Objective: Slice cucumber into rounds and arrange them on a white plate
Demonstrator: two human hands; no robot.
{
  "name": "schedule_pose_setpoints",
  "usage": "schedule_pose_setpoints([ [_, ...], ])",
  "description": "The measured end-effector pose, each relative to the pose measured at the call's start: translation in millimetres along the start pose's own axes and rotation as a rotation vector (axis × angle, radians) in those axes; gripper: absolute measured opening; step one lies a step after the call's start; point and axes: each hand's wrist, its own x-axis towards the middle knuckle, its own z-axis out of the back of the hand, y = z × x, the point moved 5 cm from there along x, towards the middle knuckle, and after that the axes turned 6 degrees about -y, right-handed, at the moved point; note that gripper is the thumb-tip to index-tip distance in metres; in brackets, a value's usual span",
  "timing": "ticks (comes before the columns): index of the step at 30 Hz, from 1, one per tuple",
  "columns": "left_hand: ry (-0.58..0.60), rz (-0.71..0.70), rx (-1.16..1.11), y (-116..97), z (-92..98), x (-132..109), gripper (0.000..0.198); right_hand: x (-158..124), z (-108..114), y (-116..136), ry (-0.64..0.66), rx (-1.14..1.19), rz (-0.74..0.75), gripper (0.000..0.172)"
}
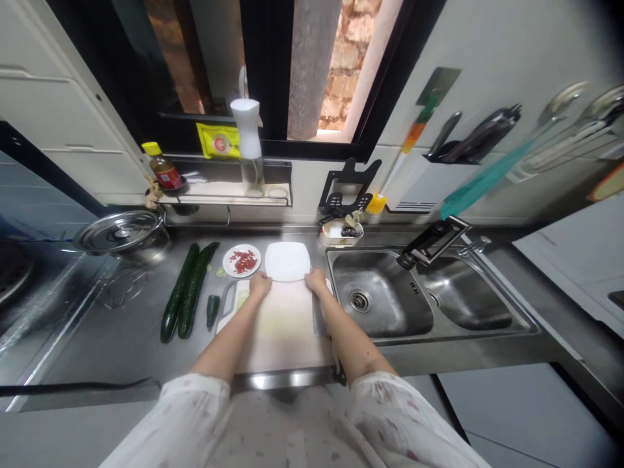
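My left hand [260, 284] and my right hand [316, 281] both rest at the near corners of a white square plate [287, 260], fingers curled on its rim. The plate sits at the far end of a white cutting board [283, 328] on the steel counter. A knife [227, 303] lies along the board's left edge, with pale cucumber slices [242, 298] beside it. A small white dish of chopped red chilli [242, 260] stands left of the plate.
Two long cucumbers [185, 292] and a small green pepper [212, 310] lie left of the board. A steel pot with lid [124, 234] sits far left. A double sink [419, 299] with a black tap [431, 242] is on the right. Bottles stand on the back shelf [229, 192].
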Motion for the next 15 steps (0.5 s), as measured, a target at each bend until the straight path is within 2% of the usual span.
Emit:
schedule_pose_setpoints([
  [8, 0.079, 0.039, -0.187, -5.6, 13.3, -21.6, 0.014, -15.6, 11.9, -1.7, -0.018, 0.087, -0.033, 0.026],
  [11, 0.093, 0.039, -0.327, 1.9, 22.1, -39.6, 0.014, -31.8, 17.1, -3.8, -0.018, 0.163, -0.023, 0.025],
  [15, 0.077, 0.033, -0.472, 22.8, 31.3, -70.5, 0.009, -66.7, 18.5, -12.2, -0.063, 0.221, 0.007, 0.021],
])
